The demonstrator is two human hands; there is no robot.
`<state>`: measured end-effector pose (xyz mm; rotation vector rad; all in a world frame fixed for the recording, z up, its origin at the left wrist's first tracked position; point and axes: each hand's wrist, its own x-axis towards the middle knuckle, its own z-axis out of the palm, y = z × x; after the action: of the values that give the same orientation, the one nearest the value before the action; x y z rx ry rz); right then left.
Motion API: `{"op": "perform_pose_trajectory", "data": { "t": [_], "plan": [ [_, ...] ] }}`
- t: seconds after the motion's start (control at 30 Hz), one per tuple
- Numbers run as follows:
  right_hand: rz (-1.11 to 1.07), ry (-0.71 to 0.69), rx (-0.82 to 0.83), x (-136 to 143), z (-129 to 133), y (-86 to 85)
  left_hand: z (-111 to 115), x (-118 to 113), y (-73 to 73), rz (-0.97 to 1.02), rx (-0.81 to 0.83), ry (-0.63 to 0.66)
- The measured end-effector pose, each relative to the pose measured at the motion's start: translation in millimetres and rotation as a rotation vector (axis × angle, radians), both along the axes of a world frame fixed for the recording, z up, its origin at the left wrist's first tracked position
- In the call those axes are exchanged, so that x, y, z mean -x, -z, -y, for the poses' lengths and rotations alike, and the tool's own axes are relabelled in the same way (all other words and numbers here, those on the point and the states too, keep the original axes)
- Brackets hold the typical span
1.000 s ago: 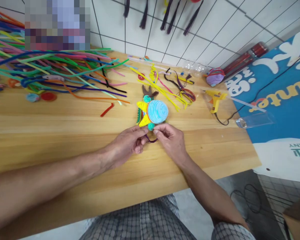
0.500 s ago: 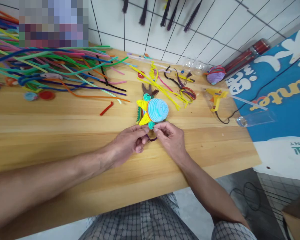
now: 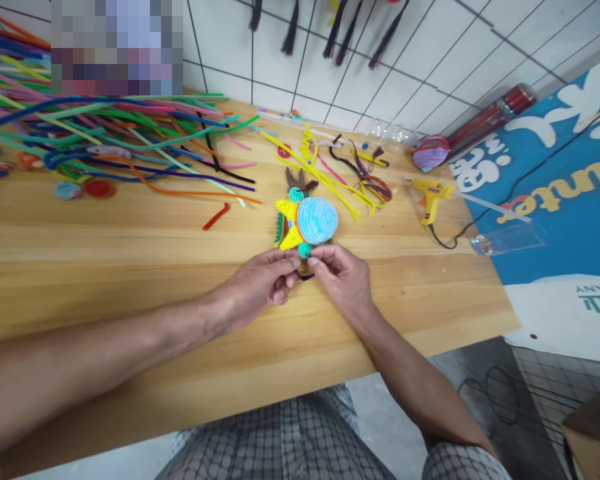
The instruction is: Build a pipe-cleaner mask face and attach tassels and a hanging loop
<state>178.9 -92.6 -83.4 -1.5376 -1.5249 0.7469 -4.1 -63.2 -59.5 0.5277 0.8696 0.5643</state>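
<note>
Fingers of the left hand (image 3: pixel 263 283) and right hand (image 3: pixel 346 280) pinch the near edge of the blue-and-yellow ornament (image 3: pixel 317 221) over the counter (image 3: pixel 130 273), purple cord (image 3: pixel 306 277) looping just below it, exact grip partly hidden.

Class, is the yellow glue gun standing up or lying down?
Lying on its side: seen from above, the yellow glue gun shows its full side profile.

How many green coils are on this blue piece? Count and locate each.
2: the far coil, by the farther yellow cone; the near coil, by the fingertips of the left hand and right hand. More may be hidden underneath.
</note>
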Motion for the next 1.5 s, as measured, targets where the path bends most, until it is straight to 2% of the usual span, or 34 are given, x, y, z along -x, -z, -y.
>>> {"op": "perform_pose_trajectory", "data": {
  "t": [0.47, 0.87, 1.0, 1.13, 1.33, 1.5],
  "plan": [
    [0.028, -0.002, -0.036, 1.8, -0.2, 2.2, 0.5, -1.5, -0.3, -0.026, -0.02, 0.006],
    [0.238, -0.033, -0.079, -0.4, 6.2, -4.6, 0.7, -1.4, -0.3, -0.031, -0.02, 0.005],
    [0.294, 0.026, -0.113, -10.2, 5.5, -10.1, 0.8, -2.3, -0.2, -0.028, -0.031, -0.007],
    [0.419, 0.08, -0.13, -31.6, 1.9, -14.0, 1.0, -2.4, 0.1, -0.028, -0.043, 0.001],
    [0.687, -0.018, -0.011, -51.2, 4.4, -8.8, 1.4, -1.4, 1.0, -0.023, -0.044, -0.003],
    [0.716, -0.108, 0.002, -50.1, 5.4, -9.7, 1.7, -1.6, -0.2, -0.028, -0.049, 0.004]
  ]
}}
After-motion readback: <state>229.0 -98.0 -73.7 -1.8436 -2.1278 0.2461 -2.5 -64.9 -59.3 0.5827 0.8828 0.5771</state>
